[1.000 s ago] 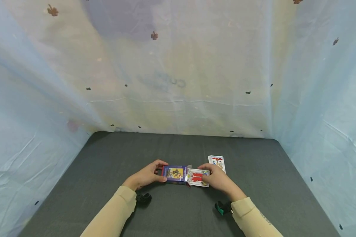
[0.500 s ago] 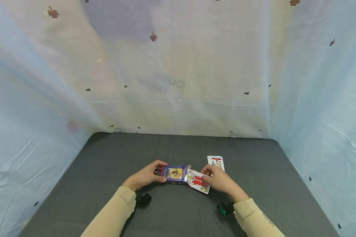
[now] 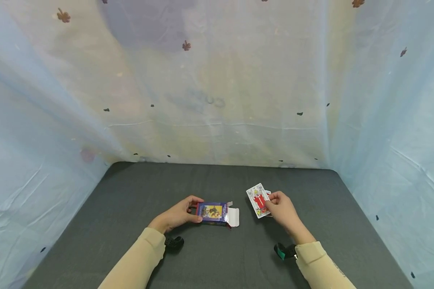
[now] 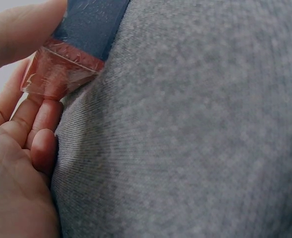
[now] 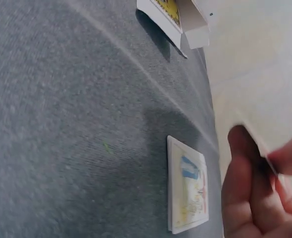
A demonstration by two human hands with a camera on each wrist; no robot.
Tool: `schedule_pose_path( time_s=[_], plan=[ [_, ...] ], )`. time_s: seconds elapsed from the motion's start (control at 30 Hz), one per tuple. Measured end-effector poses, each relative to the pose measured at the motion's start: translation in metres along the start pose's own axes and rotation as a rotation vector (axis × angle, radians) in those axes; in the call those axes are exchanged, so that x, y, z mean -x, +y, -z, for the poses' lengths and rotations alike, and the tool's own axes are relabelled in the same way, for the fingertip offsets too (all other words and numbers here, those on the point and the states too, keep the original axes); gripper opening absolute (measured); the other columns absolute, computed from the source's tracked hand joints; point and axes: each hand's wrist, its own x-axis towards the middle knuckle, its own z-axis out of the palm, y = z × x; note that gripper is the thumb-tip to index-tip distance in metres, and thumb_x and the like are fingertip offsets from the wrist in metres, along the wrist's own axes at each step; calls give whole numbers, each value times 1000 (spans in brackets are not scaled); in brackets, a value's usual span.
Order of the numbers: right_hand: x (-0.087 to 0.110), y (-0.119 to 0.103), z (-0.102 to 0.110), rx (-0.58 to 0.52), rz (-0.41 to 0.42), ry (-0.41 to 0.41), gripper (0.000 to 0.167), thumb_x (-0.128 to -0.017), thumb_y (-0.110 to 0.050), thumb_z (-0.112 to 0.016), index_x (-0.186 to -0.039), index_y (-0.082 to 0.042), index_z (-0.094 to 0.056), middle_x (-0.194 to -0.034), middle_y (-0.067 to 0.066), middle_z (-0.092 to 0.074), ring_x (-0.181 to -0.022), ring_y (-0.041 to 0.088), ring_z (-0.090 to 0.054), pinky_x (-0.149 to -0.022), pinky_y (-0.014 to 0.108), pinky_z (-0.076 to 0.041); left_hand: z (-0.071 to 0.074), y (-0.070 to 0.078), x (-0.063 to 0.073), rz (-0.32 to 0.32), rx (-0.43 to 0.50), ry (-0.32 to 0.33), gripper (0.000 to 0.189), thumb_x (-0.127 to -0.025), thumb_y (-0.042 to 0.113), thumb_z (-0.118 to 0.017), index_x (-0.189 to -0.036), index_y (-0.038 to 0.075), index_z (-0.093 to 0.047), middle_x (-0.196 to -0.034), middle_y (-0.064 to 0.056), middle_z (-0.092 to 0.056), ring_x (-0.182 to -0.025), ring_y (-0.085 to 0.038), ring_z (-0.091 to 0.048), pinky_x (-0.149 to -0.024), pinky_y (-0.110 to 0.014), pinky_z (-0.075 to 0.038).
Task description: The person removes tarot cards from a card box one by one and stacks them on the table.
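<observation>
A blue-purple card box (image 3: 212,212) with a yellow picture lies on the dark tabletop, its white end flap open to the right. My left hand (image 3: 177,214) grips its left end between thumb and fingers. Clear plastic wraps the red end of the box (image 4: 69,67) in the left wrist view. To the right, my right hand (image 3: 283,210) pinches a white playing card (image 3: 256,200) with a red figure, tilted above the table. Whether more cards are behind it, I cannot tell. Beneath it lies a small pile of cards (image 5: 188,191), mostly hidden in the head view.
The dark grey cloth-covered table (image 3: 217,257) ends at a pale patterned curtain (image 3: 217,120) at the back, with more curtain at both sides. Black straps (image 3: 175,243) are around both wrists.
My right hand has drawn the red-figure card out of the box and carried it right and up, over the pile. The left hand and box have stayed in place.
</observation>
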Motion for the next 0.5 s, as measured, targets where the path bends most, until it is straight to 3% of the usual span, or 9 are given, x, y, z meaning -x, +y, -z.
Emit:
schedule_pose_path(
  time_s=[0.17, 0.5],
  plan=[
    [-5, 6, 0, -13, -56, 81, 14, -89, -6, -58, -99, 2, -53, -79, 9, -55, -63, 14, -50, -51, 26, -41, 0, 0, 0, -3, 2, -1, 66, -79, 22, -81, -135, 15, -48, -134, -11, -46, -113, -26, -51, -90, -43, -45],
    [-13, 14, -3, -17, -107, 113, 17, -88, -6, -58, -99, 4, -51, -81, 11, -53, -64, 15, -52, -51, 26, -43, 2, -2, -1, -2, 4, -9, 65, -79, 22, -81, -135, 17, -48, -134, -10, -47, -112, -26, -51, -90, -43, -45]
  ],
)
